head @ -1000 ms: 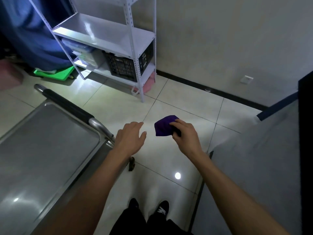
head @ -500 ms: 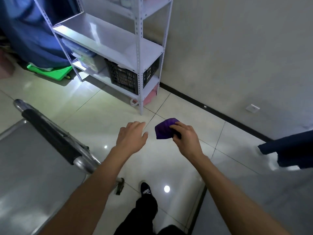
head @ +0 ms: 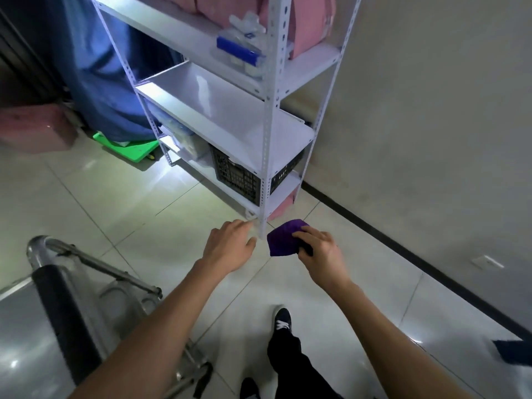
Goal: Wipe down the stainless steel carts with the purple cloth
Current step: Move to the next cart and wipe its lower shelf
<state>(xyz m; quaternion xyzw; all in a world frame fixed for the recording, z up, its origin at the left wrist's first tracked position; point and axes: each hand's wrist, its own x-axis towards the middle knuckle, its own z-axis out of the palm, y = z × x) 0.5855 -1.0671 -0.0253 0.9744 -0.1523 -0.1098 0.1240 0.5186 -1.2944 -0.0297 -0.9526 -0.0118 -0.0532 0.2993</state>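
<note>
While pinched, purple cloth (head: 283, 237) in right hand (head: 319, 249)

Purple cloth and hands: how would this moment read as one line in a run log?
right hand: grips purple cloth in the air | left hand: open, holding nothing | stainless steel cart: lower left, untouched | wiping: not happening

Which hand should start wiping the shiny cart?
Probably the right hand: it already grips the purple cloth. The left hand is open and empty, though it is nearer the cart, low on the left.
</note>
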